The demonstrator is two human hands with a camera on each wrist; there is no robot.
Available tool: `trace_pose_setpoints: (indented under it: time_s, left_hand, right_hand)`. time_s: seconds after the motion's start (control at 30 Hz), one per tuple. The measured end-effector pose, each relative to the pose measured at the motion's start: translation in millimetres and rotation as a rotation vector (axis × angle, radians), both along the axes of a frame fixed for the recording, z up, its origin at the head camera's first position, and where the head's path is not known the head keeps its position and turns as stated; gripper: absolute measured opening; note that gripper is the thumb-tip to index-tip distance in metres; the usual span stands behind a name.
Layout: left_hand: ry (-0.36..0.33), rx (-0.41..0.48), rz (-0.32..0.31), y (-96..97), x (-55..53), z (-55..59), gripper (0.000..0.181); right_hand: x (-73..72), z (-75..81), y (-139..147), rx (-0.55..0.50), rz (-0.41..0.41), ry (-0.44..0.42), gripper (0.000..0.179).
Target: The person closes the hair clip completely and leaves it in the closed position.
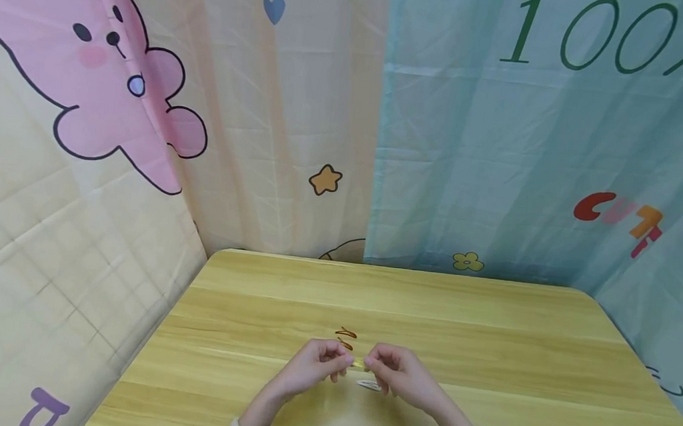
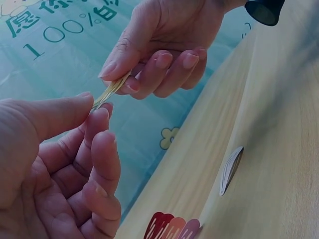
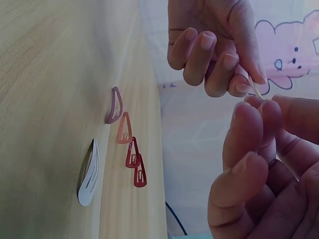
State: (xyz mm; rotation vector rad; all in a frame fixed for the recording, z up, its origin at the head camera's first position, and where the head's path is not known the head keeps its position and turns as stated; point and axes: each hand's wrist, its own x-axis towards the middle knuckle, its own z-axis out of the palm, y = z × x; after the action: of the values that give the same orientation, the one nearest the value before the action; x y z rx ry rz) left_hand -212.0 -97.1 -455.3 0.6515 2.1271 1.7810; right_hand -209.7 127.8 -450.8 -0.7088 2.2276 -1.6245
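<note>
A yellow snap hair clip (image 2: 112, 89) is held up between both hands. My left hand (image 1: 320, 365) pinches one end of it between thumb and fingertips. At the other end, my right hand (image 1: 402, 376) grips it the same way, as the left wrist view shows. In the head view the fingers hide much of the yellow clip (image 1: 358, 363). Just below the hands, a white snap hair clip (image 1: 369, 384) lies on the table; it also shows in the right wrist view (image 3: 88, 174).
On the wooden table (image 1: 459, 329) lie more snap clips: purple (image 3: 114, 105), orange (image 3: 124, 128), and two overlapping red ones, a brighter clip (image 3: 132, 153) and a darker clip (image 3: 140, 172). Printed curtains (image 1: 473, 150) hang behind the table's far edge.
</note>
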Motion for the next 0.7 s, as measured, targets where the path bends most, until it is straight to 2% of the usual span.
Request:
trace_pose_setpoints:
  time_s: [0.2,0.5,0.67,0.7]
  left_hand:
    - [0.001,0.003,-0.028,-0.3,-0.9,-0.9,0.021]
    - [0.033,0.014,-0.073,0.9,1.0,0.7,0.023]
    - [0.014,0.011,-0.080,1.9,1.6,2.5,0.021]
    - [0.007,0.009,-0.079,2.2,3.5,6.5,0.021]
  right_hand:
    - [2.7,5.0,0.0,-0.031,0.028,-0.013,0.022]
    - [2.1,3.4,1.0,-0.082,0.058,-0.044,0.020]
    - [2.5,4.0,1.8,-0.119,0.084,-0.050,0.027]
    - [2.3,4.0,2.1,-0.127,0.091,-0.052,0.028]
